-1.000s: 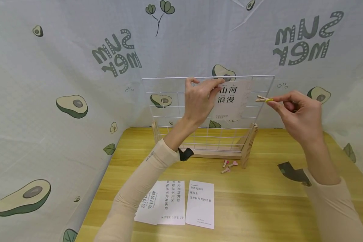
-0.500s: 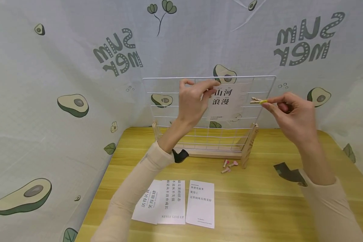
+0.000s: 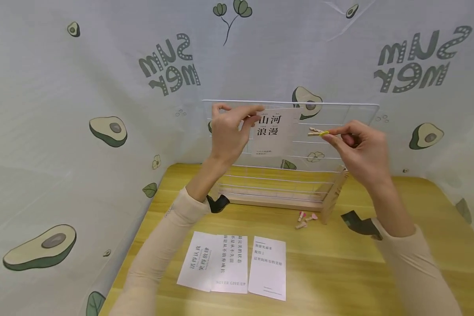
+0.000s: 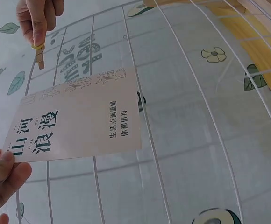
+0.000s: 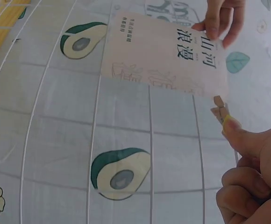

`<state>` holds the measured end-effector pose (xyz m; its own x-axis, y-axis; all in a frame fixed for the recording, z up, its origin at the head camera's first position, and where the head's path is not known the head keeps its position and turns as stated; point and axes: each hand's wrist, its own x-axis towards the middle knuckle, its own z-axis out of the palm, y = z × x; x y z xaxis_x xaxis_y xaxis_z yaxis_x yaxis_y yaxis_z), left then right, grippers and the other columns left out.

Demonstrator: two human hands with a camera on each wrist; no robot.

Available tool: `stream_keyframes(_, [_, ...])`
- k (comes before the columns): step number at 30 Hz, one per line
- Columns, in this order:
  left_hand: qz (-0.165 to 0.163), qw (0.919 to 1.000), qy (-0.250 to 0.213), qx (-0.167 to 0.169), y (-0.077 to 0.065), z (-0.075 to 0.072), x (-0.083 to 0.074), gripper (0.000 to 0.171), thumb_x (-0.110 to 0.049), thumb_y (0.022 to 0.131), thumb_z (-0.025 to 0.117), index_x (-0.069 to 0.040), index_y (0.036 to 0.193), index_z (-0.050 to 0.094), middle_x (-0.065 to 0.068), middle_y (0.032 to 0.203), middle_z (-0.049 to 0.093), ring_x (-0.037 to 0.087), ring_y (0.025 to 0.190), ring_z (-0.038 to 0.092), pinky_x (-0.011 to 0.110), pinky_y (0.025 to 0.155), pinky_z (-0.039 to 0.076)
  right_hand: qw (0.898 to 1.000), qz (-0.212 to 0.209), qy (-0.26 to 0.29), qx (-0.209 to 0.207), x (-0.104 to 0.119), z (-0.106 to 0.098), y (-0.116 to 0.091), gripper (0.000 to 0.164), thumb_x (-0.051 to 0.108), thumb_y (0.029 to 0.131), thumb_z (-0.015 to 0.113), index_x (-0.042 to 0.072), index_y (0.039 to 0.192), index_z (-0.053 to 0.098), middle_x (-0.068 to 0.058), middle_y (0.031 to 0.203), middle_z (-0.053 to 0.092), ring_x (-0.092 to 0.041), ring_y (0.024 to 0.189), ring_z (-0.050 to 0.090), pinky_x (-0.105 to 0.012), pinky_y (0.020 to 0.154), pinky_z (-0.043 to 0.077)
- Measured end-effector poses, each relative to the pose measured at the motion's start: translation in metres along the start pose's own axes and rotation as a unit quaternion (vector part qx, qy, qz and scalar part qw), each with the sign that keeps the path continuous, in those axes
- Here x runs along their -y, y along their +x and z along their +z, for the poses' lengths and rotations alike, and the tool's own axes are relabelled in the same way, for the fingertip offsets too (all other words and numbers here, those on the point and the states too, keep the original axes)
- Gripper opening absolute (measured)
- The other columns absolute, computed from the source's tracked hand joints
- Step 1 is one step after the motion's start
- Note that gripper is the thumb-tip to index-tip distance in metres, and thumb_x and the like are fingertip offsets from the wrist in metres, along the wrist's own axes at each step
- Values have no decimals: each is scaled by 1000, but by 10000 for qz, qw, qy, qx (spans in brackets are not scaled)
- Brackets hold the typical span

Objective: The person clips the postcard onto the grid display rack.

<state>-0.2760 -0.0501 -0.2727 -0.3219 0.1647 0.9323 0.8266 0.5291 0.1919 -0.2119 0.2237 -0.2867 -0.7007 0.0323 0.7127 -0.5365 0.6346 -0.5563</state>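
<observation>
My left hand (image 3: 231,131) pinches a pale printed card (image 3: 276,136) by its upper left corner, holding it upright in front of the white wire grid (image 3: 316,171). In the left wrist view the card (image 4: 79,116) shows large dark characters, and thumb and finger grip one corner. Thumb and forefinger of my right hand (image 3: 361,151) pinch a small wooden clothespin (image 3: 315,132) with a yellow decoration, to the right of the card. In the right wrist view the clothespin's (image 5: 218,108) tip is close to the card's corner; whether they touch I cannot tell.
The grid stands in a wooden base (image 3: 272,202) on the wooden table (image 3: 324,263). Several small clothespins with pink hearts (image 3: 306,219) lie before it. Three printed cards (image 3: 267,267) lie nearer me. An avocado-patterned cloth (image 3: 142,44) hangs behind and at the sides.
Both hands have moved left along the grid, the left one carrying the card and the right one the clothespin. The head view has turned slightly, shifting the scene right.
</observation>
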Motion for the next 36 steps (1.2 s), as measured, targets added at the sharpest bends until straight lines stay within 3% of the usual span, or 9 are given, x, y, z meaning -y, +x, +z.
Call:
stream_keyframes(8, [-160, 9998, 127, -11, -5, -21, 22, 15, -12, 92, 76, -6, 105, 81, 7, 92, 82, 17, 76, 77, 48, 91, 34, 9997, 62, 4, 225, 12, 23, 9, 6, 3, 89, 79, -2, 93, 77, 2, 69, 33, -7, 62, 27, -22, 58, 22])
stream_keyframes(18, [-346, 9989, 309, -87, -12, -41, 49, 14, -10, 92, 76, -4, 104, 80, 10, 91, 81, 21, 75, 76, 48, 90, 32, 9992, -103, 133, 349, 33, 67, 21, 11, 6, 91, 78, -3, 96, 78, -3, 63, 31, -8, 57, 20, -25, 55, 19])
stream_keyframes(29, [-468, 9947, 888, -235, -14, -52, 63, 14, -12, 93, 75, -5, 104, 81, 10, 94, 81, 21, 76, 76, 49, 88, 33, 9990, 351, 230, 178, 47, 102, 31, 16, 14, 92, 78, -2, 96, 79, 0, 58, 29, -4, 53, 17, -25, 54, 17])
stream_keyframes(36, [-511, 9932, 1025, -195, -15, -58, 67, 14, -11, 96, 73, -4, 106, 80, 10, 97, 81, 22, 76, 76, 49, 87, 32, 9983, 416, 389, 134, 50, 119, 37, 15, 12, 92, 79, -3, 95, 80, 1, 53, 28, -3, 51, 16, -26, 54, 17])
